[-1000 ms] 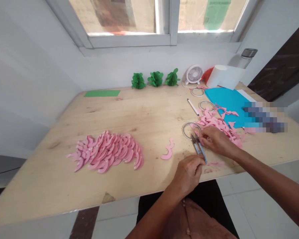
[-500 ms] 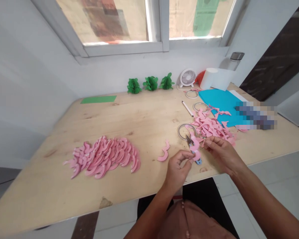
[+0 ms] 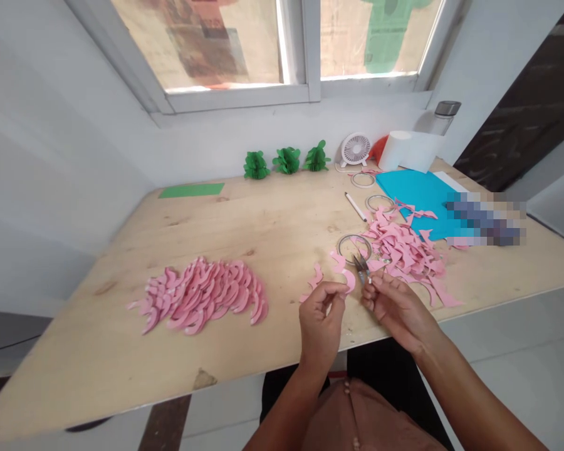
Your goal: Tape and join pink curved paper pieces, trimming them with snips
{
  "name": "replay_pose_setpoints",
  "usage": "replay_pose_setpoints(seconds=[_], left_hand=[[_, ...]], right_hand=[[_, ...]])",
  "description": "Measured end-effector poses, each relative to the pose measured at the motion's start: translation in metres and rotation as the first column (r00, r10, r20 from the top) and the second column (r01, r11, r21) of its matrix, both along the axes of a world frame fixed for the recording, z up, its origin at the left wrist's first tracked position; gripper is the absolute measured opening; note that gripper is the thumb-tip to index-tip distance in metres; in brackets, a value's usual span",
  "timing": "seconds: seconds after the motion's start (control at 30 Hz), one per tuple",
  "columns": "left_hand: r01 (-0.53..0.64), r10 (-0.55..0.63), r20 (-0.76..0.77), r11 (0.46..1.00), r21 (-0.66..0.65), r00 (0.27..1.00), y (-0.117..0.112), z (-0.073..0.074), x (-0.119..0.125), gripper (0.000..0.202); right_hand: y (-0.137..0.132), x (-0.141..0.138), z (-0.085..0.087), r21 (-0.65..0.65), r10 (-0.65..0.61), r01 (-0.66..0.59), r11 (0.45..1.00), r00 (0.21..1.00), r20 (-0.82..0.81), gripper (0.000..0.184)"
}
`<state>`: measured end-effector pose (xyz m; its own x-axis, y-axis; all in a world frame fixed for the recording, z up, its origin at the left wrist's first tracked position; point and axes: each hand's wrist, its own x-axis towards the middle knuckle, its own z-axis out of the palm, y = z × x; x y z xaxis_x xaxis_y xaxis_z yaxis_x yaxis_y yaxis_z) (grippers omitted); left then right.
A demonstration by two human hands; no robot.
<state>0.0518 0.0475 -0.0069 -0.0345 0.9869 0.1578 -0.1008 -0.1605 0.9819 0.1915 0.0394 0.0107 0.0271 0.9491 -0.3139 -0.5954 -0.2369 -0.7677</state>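
My left hand [image 3: 323, 313] is closed in a pinch on a curved pink paper piece [image 3: 349, 282], its scalloped end pointing away from me. Under and beside that hand lies another wavy pink piece [image 3: 316, 275], partly covered. My right hand [image 3: 399, 307] is closed at the fingertips, with a small white scrap [image 3: 370, 280] showing there. Right by these fingers are the scissors [image 3: 360, 268], blades pointing away; their handles are hidden behind my right hand. A tape roll [image 3: 341, 250] lies just beyond the blades.
Many curved pink pieces [image 3: 207, 294] are heaped at left. Pink offcuts [image 3: 399, 244] are piled at right, against blue sheets [image 3: 399, 185]. Farther back are a white marker [image 3: 356, 207], more tape rolls, a small fan [image 3: 355, 150], green paper shapes [image 3: 287, 161] and a green strip [image 3: 192, 190].
My left hand has moved left with its pink piece, away from the scissors. My right hand has shifted left and nearer to me, now over the scissors' handles.
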Motion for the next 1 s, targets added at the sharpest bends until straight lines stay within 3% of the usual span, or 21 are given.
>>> replay_pose_setpoints(seconds=[0.4, 1.0], left_hand=[[-0.002, 0.071, -0.27, 0.969, 0.247, 0.96, 0.0, 0.019, -0.007, 0.018], [0.084, -0.007, -0.301, 0.966, 0.245, 0.954, -0.001, 0.025, -0.012, 0.019]], right_hand=[[-0.007, -0.016, 0.004, 0.052, 0.041, -0.05, 0.997, 0.985, 0.17, 0.022], [-0.007, -0.019, 0.01, 0.045, 0.049, -0.061, 0.997, 0.97, 0.239, 0.022]])
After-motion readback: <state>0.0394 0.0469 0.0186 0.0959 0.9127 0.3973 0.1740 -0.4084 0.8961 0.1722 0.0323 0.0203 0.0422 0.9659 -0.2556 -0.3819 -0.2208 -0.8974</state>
